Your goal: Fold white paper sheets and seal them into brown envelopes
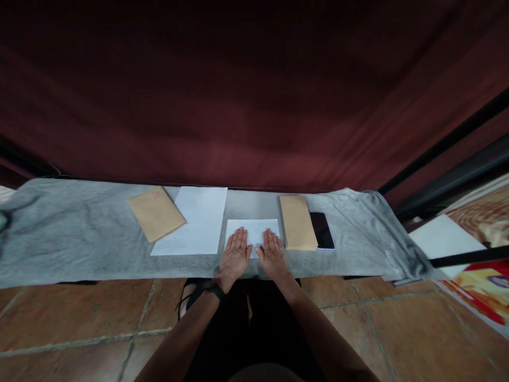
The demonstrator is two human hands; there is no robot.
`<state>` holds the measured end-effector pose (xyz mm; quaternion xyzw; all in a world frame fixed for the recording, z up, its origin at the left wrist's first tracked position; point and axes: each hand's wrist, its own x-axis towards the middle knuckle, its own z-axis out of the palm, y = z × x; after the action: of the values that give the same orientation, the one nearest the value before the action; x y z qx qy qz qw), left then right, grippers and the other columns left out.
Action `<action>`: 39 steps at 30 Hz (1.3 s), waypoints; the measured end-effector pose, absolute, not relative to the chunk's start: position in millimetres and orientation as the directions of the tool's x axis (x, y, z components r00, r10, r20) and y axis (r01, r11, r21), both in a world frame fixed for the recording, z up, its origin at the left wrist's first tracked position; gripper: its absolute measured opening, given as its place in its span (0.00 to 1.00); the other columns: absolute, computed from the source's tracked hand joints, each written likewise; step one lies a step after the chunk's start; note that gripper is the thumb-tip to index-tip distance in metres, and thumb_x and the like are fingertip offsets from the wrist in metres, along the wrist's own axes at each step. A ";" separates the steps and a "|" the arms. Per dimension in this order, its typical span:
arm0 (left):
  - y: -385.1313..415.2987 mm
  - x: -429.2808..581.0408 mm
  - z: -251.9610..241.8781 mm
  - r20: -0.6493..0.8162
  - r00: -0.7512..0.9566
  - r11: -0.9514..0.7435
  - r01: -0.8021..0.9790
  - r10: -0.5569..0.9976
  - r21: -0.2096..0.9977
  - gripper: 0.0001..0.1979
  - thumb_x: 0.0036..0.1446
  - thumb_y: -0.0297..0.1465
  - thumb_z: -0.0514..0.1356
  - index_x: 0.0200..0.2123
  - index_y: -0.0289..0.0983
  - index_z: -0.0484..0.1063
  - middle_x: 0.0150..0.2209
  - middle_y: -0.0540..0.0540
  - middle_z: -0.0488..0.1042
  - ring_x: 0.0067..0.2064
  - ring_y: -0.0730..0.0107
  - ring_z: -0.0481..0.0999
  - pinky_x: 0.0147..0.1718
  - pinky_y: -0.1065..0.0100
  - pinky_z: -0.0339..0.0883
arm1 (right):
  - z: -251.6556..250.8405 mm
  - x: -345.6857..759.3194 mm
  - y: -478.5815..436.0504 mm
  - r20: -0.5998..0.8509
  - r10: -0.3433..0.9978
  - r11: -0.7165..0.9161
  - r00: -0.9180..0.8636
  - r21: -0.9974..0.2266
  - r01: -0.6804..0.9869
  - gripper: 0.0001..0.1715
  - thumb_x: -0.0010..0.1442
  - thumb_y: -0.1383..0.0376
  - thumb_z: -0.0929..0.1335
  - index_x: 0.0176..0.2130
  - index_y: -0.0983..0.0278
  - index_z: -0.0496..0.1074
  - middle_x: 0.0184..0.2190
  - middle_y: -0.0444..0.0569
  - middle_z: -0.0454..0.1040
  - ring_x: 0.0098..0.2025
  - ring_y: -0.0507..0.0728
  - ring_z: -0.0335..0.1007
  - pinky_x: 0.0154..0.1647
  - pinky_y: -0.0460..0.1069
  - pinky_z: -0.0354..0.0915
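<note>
One small white sheet lay on the grey cloth, directly before the person. The left hand and the right hand rested palm-down on it, flat and outstretched, gripping nothing, a gap between them. To the left, a brown envelope overlapped larger white paper; to the right, a brown packet lay beside a dark phone.
</note>
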<state>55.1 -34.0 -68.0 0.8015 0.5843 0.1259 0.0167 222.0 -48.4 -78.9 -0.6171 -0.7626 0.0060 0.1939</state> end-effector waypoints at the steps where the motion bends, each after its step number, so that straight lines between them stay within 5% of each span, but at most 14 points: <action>1: -33.6 50.1 -68.2 0.191 0.264 -0.297 0.938 0.945 0.177 0.31 0.69 0.36 0.43 0.70 0.25 0.52 0.70 0.31 0.54 0.73 0.54 0.50 0.69 0.50 0.51 | -80.5 225.1 -50.0 0.296 0.944 0.218 -0.142 -0.244 0.945 0.37 0.72 0.55 0.60 0.70 0.75 0.52 0.70 0.67 0.55 0.72 0.67 0.51 0.69 0.65 0.53; 7: -27.7 45.9 -65.0 0.256 0.158 -0.211 0.958 0.954 0.194 0.31 0.69 0.36 0.44 0.69 0.22 0.54 0.69 0.27 0.56 0.72 0.49 0.52 0.69 0.46 0.48 | -71.4 215.2 -47.9 0.256 0.967 0.091 -0.016 -0.283 0.955 0.37 0.73 0.56 0.59 0.70 0.77 0.52 0.70 0.71 0.53 0.72 0.69 0.51 0.69 0.66 0.53; 14: -5.8 74.1 -68.7 0.195 0.357 -0.393 0.897 0.913 0.200 0.31 0.65 0.27 0.45 0.70 0.28 0.53 0.71 0.35 0.54 0.73 0.57 0.48 0.70 0.51 0.48 | -61.1 188.9 -6.3 0.176 0.967 0.237 -0.184 -0.363 0.901 0.33 0.75 0.57 0.51 0.69 0.72 0.58 0.70 0.59 0.57 0.73 0.60 0.49 0.72 0.58 0.50; 33: -3.9 42.7 -76.2 0.291 0.103 -0.180 0.951 0.951 0.252 0.34 0.70 0.43 0.42 0.69 0.23 0.53 0.69 0.28 0.56 0.72 0.47 0.52 0.67 0.44 0.53 | -91.3 218.0 13.5 0.305 0.952 0.044 0.039 -0.261 0.964 0.40 0.73 0.53 0.56 0.69 0.81 0.53 0.70 0.72 0.53 0.71 0.70 0.50 0.69 0.65 0.51; 39: -38.8 50.7 -69.4 0.289 0.202 -0.264 0.945 0.936 0.194 0.33 0.71 0.42 0.42 0.69 0.25 0.54 0.69 0.31 0.57 0.72 0.51 0.53 0.69 0.48 0.51 | -93.4 218.2 14.4 0.303 0.952 0.035 0.049 -0.267 0.963 0.39 0.72 0.54 0.58 0.69 0.80 0.54 0.69 0.72 0.53 0.71 0.70 0.51 0.69 0.66 0.52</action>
<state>50.7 -38.8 -69.4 0.7753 0.6063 0.1766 -0.0129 218.2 14.4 -93.4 -0.6945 -0.6892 -0.0138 0.2061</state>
